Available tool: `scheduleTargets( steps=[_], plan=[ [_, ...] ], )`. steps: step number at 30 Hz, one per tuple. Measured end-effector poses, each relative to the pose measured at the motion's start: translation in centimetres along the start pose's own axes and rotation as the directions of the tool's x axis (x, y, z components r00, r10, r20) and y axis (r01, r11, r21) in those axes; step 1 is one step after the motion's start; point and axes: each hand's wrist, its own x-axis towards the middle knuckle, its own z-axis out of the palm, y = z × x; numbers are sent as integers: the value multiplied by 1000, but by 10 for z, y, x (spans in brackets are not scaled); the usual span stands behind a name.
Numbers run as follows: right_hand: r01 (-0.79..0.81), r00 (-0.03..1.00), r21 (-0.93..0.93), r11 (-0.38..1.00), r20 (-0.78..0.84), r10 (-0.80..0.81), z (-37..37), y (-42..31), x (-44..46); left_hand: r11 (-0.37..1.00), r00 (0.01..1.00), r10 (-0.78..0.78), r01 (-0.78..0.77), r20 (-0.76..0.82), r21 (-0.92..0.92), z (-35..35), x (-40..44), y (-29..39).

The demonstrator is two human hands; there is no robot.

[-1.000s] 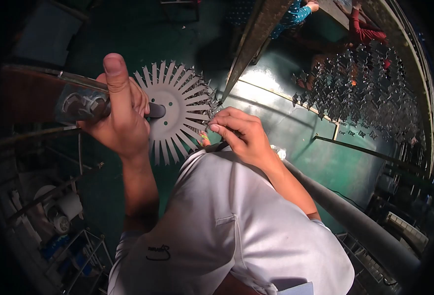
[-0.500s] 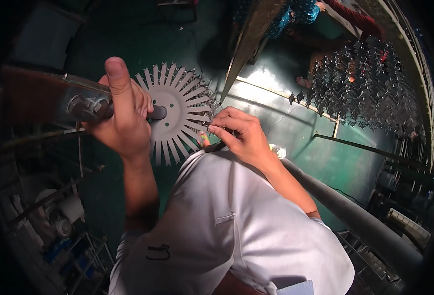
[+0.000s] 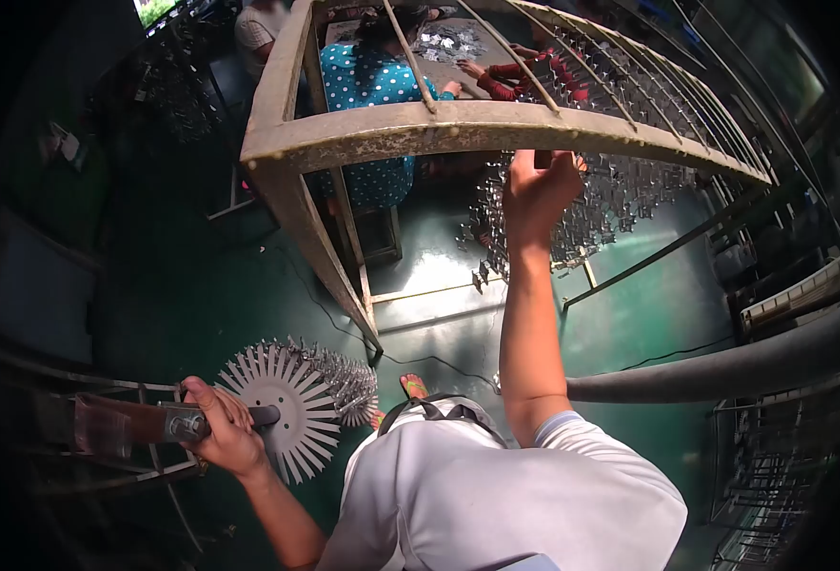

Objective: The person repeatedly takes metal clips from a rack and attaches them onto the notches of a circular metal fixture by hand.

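Observation:
My left hand point(image 3: 225, 428), low on the left, is closed around a grey shaft point(image 3: 266, 415) beside a bolted metal bracket point(image 3: 184, 423). On that shaft sits a pale disc point(image 3: 291, 411) with slots cut all round its edge. Small shiny metal parts point(image 3: 339, 376) crowd behind it. High in the view, my right hand point(image 3: 542, 200) reaches up to the beam of a metal rack point(image 3: 382, 131). Its fingers look bent, but the beam hides their tips, so what they hold cannot be made out. Strings of small dark metal pieces point(image 3: 620, 195) hang around this hand.
Beyond the rack, a person in a dotted teal top point(image 3: 367, 81) and another with red sleeves point(image 3: 558, 76) are at a table point(image 3: 344, 33) bearing metal pieces. A thick grey pipe point(image 3: 686, 381) runs along the right. A cable point(image 3: 439, 360) crosses the green floor.
My right hand has left the disc's edge and risen to the rack's beam. The view has swung up and right, so the disc appears lower. My left hand stays around the shaft.

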Motion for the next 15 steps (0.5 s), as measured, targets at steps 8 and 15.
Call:
scheduleTargets(
  steps=[8,15],
  plan=[
    [-46,982,241,969,-167,88,73,33,59,1000,998,-31,31,-56,-4,5,-1,2],
    [-8,916,-166,986,-397,-60,93,63,92,999,996,-44,45,-72,16,-2,-3,-1]
  ],
)
